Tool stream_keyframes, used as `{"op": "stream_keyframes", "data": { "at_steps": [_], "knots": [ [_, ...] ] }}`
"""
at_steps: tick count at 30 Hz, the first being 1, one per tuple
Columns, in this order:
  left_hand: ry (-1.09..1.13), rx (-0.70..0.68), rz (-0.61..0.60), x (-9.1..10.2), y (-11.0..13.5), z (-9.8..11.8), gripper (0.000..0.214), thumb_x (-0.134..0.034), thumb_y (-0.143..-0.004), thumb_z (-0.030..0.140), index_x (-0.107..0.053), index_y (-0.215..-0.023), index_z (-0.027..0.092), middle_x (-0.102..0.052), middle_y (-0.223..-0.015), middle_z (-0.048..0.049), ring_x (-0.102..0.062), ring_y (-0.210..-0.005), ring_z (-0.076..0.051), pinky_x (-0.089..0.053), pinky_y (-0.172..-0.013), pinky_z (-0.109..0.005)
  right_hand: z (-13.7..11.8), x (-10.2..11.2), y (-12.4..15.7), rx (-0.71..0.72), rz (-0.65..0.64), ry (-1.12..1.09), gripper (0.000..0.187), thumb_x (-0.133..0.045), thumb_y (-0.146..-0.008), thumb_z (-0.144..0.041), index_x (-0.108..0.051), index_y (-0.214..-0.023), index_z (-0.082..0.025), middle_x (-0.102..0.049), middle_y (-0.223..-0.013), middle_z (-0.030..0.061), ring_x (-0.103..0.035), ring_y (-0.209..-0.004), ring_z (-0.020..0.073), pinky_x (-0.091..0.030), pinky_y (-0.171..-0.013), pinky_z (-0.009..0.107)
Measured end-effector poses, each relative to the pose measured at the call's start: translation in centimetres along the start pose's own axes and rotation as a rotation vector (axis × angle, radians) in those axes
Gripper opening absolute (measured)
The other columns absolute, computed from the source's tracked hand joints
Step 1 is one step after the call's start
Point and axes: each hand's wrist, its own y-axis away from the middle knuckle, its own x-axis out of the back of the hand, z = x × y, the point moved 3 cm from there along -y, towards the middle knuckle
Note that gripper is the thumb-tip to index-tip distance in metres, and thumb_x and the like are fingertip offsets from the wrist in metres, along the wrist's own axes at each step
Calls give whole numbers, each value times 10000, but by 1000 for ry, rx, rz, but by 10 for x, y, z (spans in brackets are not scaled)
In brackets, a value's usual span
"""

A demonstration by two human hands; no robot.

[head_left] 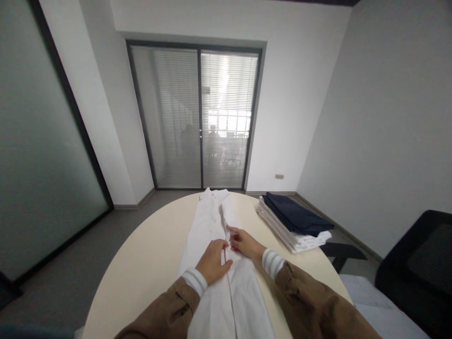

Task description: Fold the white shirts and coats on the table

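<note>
A long white garment (pixel 212 301), perhaps a coat or shirt, lies lengthwise down the round table, its far end near the back edge. A dark lengthwise gap runs between two layers of its cloth. My left hand (pixel 213 261) rests on the garment, fingertips bent at a raised edge and thumb held apart. Just beyond it, my right hand (pixel 244 241) pinches that edge between thumb and fingers. The two hands' fingertips almost meet. Both sleeves are brown with striped cuffs.
The pale round table (pixel 148 254) carries a stack of folded white cloth (pixel 278 230) at the right, topped by folded dark navy cloth (pixel 296 214). A black chair (pixel 420 268) stands at the right, with white material (pixel 374 301) beside the table. Glass doors (pixel 197 117) with blinds are behind.
</note>
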Motion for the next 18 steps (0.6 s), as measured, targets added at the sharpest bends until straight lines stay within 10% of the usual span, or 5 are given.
{"op": "stream_keyframes", "data": {
  "at_steps": [7, 18],
  "knots": [
    [-49, -40, -84, 2, 3, 3, 328, -577, -801, 201, -564, -1129, 220, -516, -1190, -89, -500, -1179, -231, -386, -1079, -368, -16, 3, 17, 186, 171, 398, 488, -564, -796, -184, -605, -1282, -189, -685, -1021, 63, -625, -815, 164, -492, -803, 293],
    [-398, -81, -229, 5, 26, 42, 368, -585, -760, 292, -537, -1108, 184, -293, -1544, -142, -410, -1273, -368, -384, -1028, -516, -30, 17, 15, 135, -11, 443, 312, -478, -905, -238, -681, -1137, -190, -694, -903, 51, -636, -727, 152, -493, -774, 300]
  ]
}}
